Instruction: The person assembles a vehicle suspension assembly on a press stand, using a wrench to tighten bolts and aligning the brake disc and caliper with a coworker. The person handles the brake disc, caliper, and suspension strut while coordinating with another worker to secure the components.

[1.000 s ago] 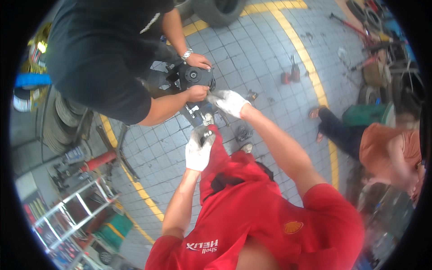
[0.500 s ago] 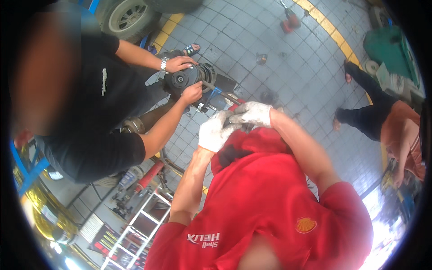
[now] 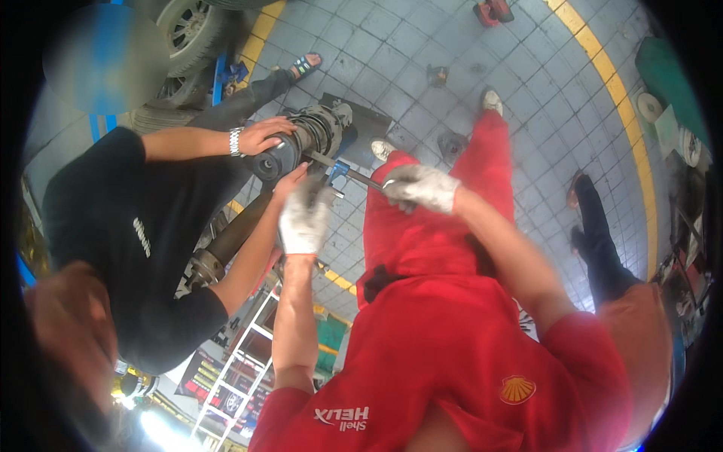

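A dark strut with a coil spring (image 3: 320, 129) stands to the left of my legs, held by a co-worker in a black shirt. That person's far hand (image 3: 267, 137) lies on its top mount, and the near hand (image 3: 290, 181) is at its side. From the strut a dark metal bar (image 3: 361, 179) with a blue clamp-like piece (image 3: 338, 172) reaches toward me. My gloved right hand (image 3: 423, 188) is closed round the bar's near end. My gloved left hand (image 3: 305, 220) is beside the co-worker's near hand, below the blue piece; motion blurs its fingers.
Wheels with tyres (image 3: 184, 38) are at the far left. A red tool (image 3: 493, 12) and a small dark part (image 3: 437, 75) lie on the tiled floor (image 3: 538, 143). A white ladder (image 3: 241, 354) is at the lower left. Another person (image 3: 633, 324) is at the right.
My hands, together before, are now apart: the left has moved left toward the strut, the right has stayed by the bar's end. The view has shifted, showing my legs.
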The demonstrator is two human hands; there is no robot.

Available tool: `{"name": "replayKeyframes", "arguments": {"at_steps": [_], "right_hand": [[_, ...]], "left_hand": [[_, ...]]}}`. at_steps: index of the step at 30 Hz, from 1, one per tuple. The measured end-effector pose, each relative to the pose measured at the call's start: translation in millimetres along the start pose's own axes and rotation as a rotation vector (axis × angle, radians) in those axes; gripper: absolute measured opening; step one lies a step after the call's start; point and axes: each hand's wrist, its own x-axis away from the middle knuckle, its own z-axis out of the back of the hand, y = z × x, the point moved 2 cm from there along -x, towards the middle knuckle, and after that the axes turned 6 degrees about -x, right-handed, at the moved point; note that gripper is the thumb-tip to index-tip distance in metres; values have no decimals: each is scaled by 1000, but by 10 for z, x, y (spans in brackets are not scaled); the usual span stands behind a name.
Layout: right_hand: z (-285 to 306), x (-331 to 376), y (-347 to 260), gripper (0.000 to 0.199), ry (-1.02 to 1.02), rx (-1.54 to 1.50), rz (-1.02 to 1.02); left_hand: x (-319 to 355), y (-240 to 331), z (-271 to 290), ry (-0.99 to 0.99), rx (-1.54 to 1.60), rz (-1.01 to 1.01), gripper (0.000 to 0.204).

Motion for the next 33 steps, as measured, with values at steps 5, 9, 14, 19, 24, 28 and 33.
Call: {"name": "replayKeyframes", "arguments": {"at_steps": [5,9,14,19,24,28,33], "right_hand": [[1093,-46,209,37,292,-134,-177],[1787,-413,486,42,393,-121,-168],[2388,-1011,936,40,362,38,-251],[2741,-1545,1750,34,354,-47,-216],[2811,-1917,2458,58,338,-66,-346],[2779,-1944,2482,30,443,9,-400],[2711,-2029,2232,17,465,-18,-388]], "left_hand": [[-561,-365,379,180,-172,346,59],[-907,-776,342,42,-204,527,75],[-1073,-1006,254,-92,-270,652,72],[-1115,-959,233,-40,-294,667,60],[-1161,-852,241,-47,-437,584,52],[-1182,-811,289,-43,-524,645,56],[-1193,-786,306,-57,-612,673,60]]}}
